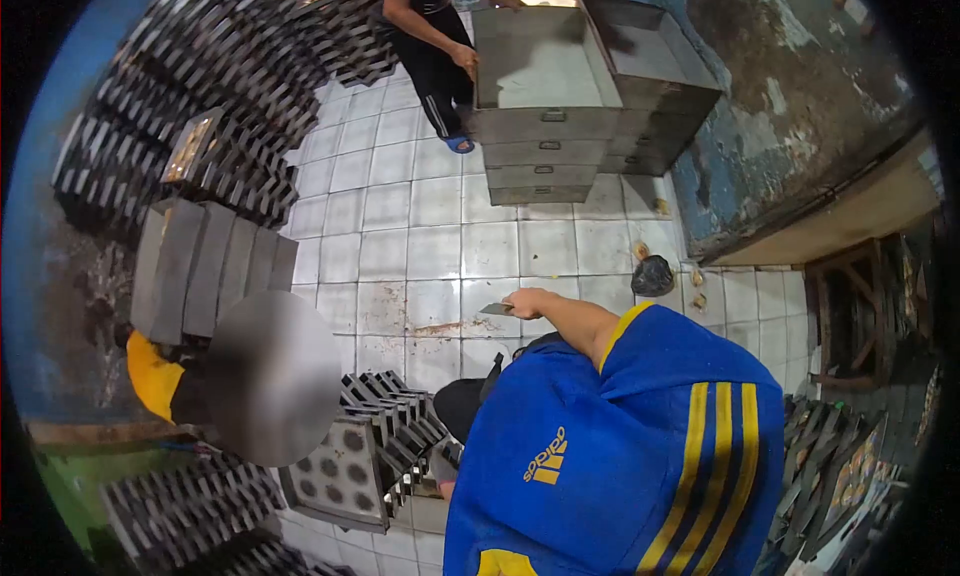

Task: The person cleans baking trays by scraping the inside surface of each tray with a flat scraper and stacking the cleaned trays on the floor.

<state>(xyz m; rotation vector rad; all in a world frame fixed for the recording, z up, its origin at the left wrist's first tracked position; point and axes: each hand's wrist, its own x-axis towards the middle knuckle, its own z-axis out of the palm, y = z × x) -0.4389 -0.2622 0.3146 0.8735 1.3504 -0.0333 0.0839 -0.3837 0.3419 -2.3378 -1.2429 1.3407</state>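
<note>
My right hand [528,302] is closed on a flat metal scraper [496,309], held above the white tiled floor with my bare forearm stretched out from a blue sleeve. Low in the view, only a bit of skin of my left hand [445,488] shows beside a metal tray [338,471] with rows of dark round spots. The fingers of that hand are hidden. Tilted dark metal trays [385,401] are stacked just above and beside it. My dark-clothed leg [457,406] is between my two hands.
A person [425,36] in dark clothes holds a large metal bin [545,126] atop a stack. Another person in yellow [155,376], partly blurred, is near upright grey bins [175,276]. Tray stacks [190,86] line the left wall. A black bag [652,276] and brown crumbs [437,328] lie on the floor.
</note>
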